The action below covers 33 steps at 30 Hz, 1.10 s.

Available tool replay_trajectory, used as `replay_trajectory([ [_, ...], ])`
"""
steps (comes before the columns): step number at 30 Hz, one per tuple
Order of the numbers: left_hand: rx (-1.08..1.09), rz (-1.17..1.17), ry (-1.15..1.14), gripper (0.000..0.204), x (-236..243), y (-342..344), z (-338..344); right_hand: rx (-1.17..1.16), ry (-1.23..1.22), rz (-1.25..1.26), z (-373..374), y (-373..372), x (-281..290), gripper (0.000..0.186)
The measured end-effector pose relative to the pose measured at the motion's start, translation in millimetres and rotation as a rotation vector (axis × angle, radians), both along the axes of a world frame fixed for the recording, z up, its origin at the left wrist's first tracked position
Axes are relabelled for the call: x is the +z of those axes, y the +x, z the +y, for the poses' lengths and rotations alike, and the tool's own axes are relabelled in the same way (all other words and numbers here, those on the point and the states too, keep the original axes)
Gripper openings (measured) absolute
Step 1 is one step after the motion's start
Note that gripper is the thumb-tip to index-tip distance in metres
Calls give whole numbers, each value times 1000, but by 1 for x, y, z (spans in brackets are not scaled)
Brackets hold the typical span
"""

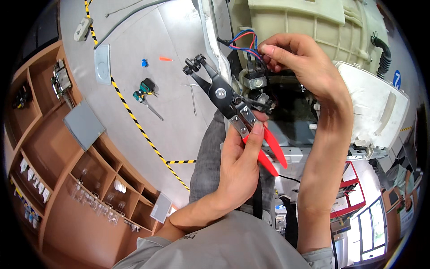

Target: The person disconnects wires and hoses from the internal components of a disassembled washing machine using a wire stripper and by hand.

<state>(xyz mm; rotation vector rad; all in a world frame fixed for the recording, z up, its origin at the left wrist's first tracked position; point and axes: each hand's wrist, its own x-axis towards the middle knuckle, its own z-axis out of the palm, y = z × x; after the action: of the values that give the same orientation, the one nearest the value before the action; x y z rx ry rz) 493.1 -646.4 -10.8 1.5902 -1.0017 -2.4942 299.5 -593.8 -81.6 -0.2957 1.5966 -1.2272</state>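
Note:
My left hand [239,172] is closed round hose clamp pliers [221,93] with black jaws and red grips. The jaws point up and to the left, and nothing is between them. My right hand [300,60] pinches at a bundle of red and blue wires [244,33], thumb against fingers; the exact spot of the grip is partly hidden. Just below the fingertips is a small metal-and-black electrical part [255,80] where the wires run down. It sits inside an opened appliance with a large cream ribbed plastic tub [295,29].
On the floor to the left lie a green-and-black power tool [145,92], a T-shaped tool [193,96], a small blue piece [144,63] and an orange piece [166,58]. Beyond stands a brown shelf unit [58,134]. A white plastic housing [365,105] is at the right.

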Motion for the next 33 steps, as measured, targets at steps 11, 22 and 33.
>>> replay_trajectory([
  [11,-361,59,-185,25,44,11,-60,-203,-54,492,45,39,96,17],
  [22,-1129,557,-1795,29,-9,-262,-89,-1495,-333,515,503,118,157,25],
  [33,-1439,926,-1832,38,-62,-339,-49,-2503,918,-62,537,588,73,16],
])
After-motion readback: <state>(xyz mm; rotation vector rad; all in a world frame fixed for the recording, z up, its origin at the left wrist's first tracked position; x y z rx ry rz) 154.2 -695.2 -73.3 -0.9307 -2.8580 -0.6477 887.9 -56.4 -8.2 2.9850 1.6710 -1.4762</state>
